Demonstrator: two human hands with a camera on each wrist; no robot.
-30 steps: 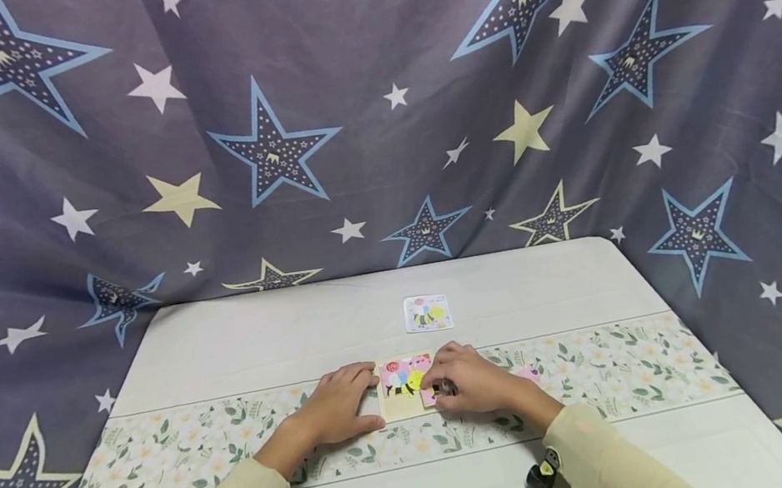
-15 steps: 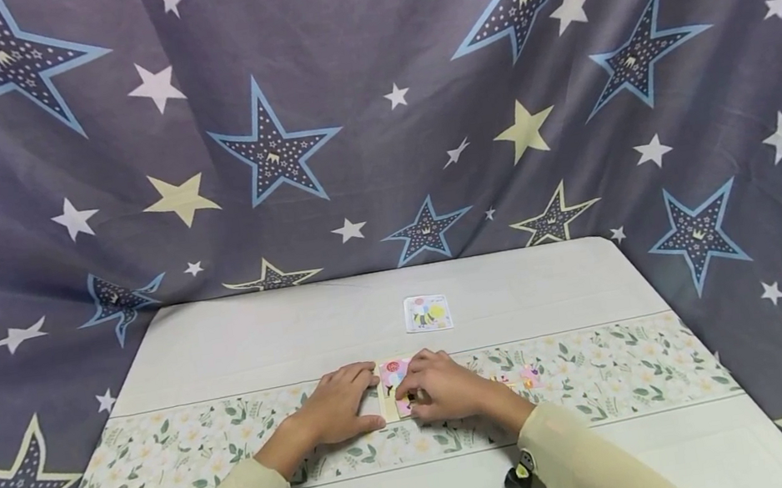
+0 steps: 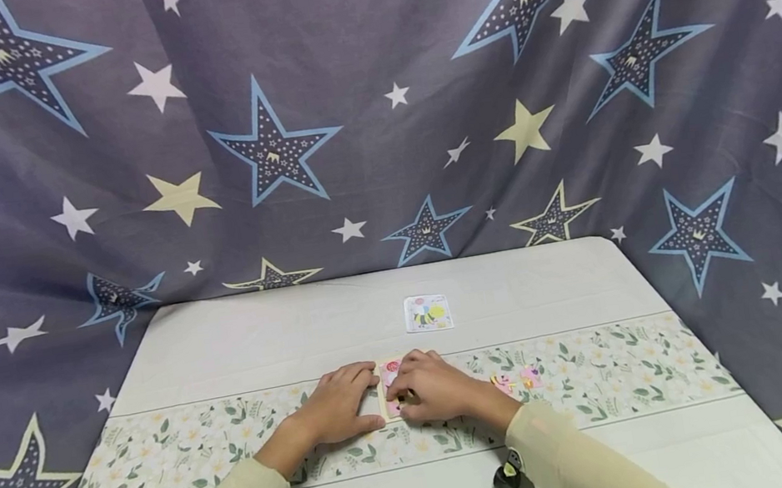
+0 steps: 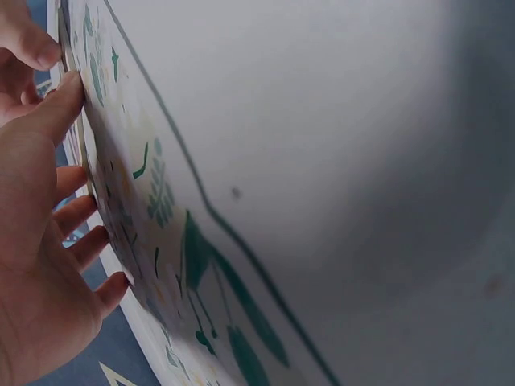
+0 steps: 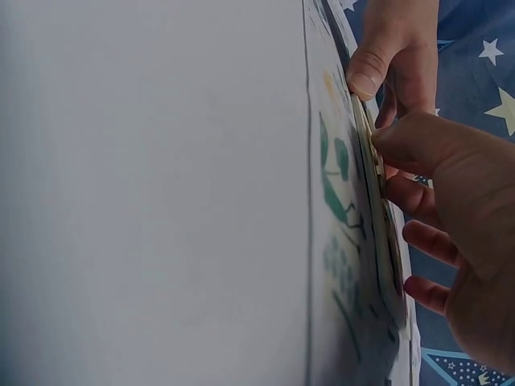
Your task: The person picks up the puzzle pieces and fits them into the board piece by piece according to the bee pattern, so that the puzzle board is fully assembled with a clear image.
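Note:
A small jigsaw puzzle board with a pale border and a pink picture lies on the flowered band of the tablecloth. My left hand holds the board by its left side, thumb at the near corner and fingers toward the far one. Over the board my right hand bends down, thumb and index finger pinching a puzzle piece that they mostly cover. In the right wrist view, the thumb and fingers of my right hand lie along the board's thin edge. Much of the picture is hidden beneath this hand.
Two loose pink puzzle pieces, one nearer and one farther right, lie beyond my right wrist. A picture card with a bee lies behind the board. A star-printed curtain hangs at the table's back and sides.
My right hand has moved left across the board with the puzzle piece, covering the bee picture and uncovering the two loose pieces. My left hand has stayed at the board's left side.

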